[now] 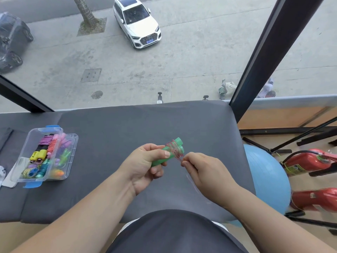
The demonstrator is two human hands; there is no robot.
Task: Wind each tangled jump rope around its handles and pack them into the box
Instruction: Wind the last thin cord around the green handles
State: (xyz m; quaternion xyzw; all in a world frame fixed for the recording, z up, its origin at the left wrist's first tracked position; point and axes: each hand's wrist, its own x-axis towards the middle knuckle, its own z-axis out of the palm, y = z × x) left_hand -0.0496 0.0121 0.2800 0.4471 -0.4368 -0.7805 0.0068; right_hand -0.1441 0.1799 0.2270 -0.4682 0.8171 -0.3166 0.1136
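My left hand point(145, 167) grips a pair of green jump-rope handles point(168, 152) held together above the grey table point(127, 125). Thin pink rope point(176, 149) is coiled around the handles' upper part. My right hand point(202, 170) pinches the loose rope just right of the coils, and a faint strand trails down along my right wrist. At the table's left stands a clear plastic box point(20, 172) with blue latches, holding several wound ropes in purple, pink, yellow, green and orange.
A blue exercise ball point(264, 179) sits right of the table, with red fire extinguishers point(310, 161) and black stand legs beyond it. A large window lies past the table's far edge. A white object rests at the far left edge.
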